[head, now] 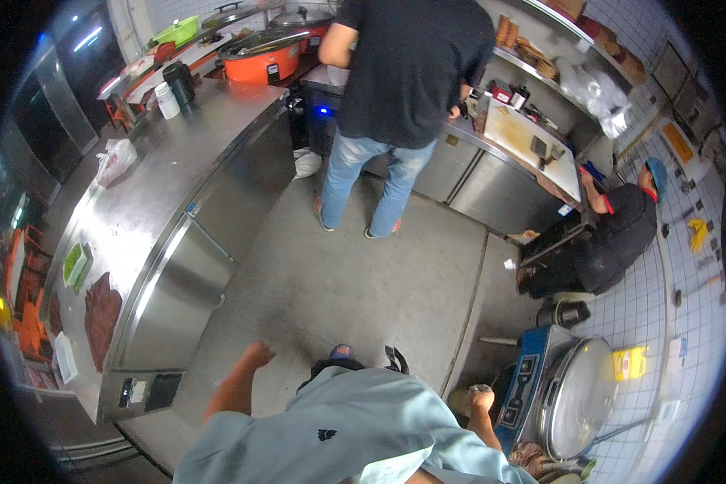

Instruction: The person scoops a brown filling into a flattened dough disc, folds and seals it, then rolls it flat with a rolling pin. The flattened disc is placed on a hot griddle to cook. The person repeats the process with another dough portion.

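Observation:
My left hand (pixel 259 355) hangs over the floor beside my body, its fingers curled and slightly blurred, with nothing visible in it. The steel counter (pixel 175 151) stands to its left. My right hand (pixel 481 397) is also curled, close to the blue side of a round-lidded cooking appliance (pixel 527 381). A pale patch shows at the top of that hand; whether it holds something is unclear. Below my light grey-green shirt (pixel 351 417), one foot in a sandal (pixel 341 351) shows on the grey floor (pixel 363 284).
Raw red meat (pixel 103 317) and a white tray of chopped greens (pixel 74 265) lie on the left counter. A person in jeans (pixel 399 78) stands ahead at the back worktop. Another person in a blue cap (pixel 623 236) bends at right, near a white cutting board (pixel 529 142).

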